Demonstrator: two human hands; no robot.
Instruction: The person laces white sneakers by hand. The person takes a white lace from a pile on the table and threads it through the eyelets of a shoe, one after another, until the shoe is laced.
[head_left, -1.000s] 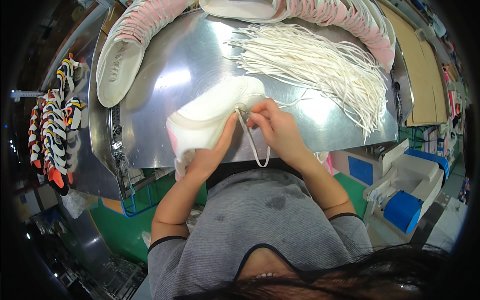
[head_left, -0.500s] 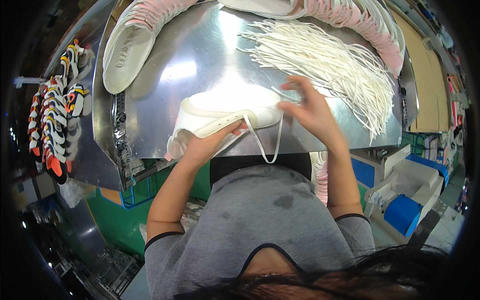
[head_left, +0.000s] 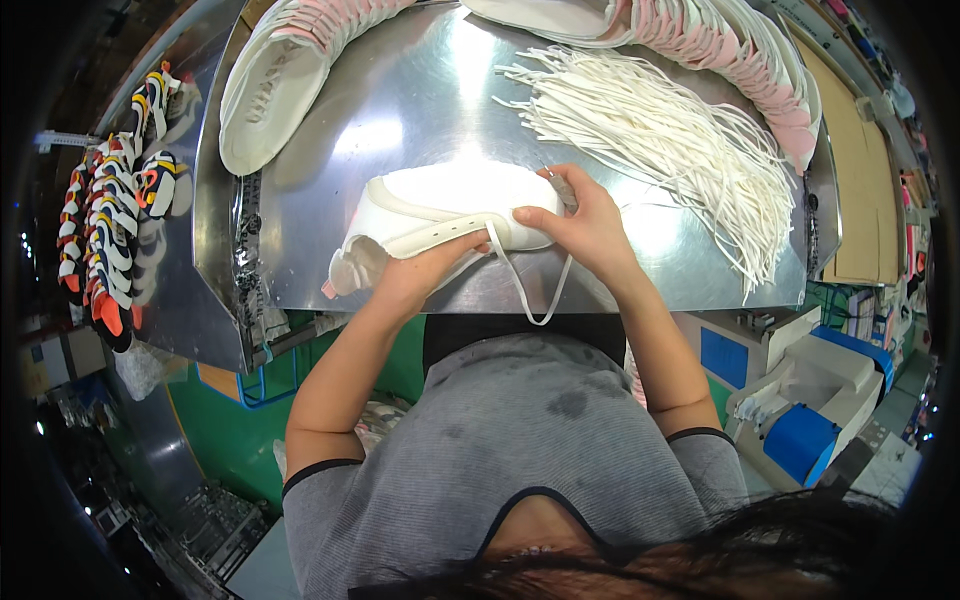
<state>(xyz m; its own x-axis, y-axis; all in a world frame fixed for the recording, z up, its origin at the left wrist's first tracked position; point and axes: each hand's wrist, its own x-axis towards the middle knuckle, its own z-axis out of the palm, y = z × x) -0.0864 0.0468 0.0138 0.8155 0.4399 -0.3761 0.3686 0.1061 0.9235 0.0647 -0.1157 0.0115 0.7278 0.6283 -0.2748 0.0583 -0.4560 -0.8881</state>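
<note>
Pinning the white shoe (head_left: 450, 205) flat on the metal table (head_left: 400, 110) with my left hand (head_left: 425, 272) steadies it, while my right hand (head_left: 585, 222) pinches its lace (head_left: 530, 300), looped over the table's near edge.

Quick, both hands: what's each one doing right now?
Left hand: closed on the white shoe.
Right hand: gripping the shoe's far end, white lace looped below.
</note>
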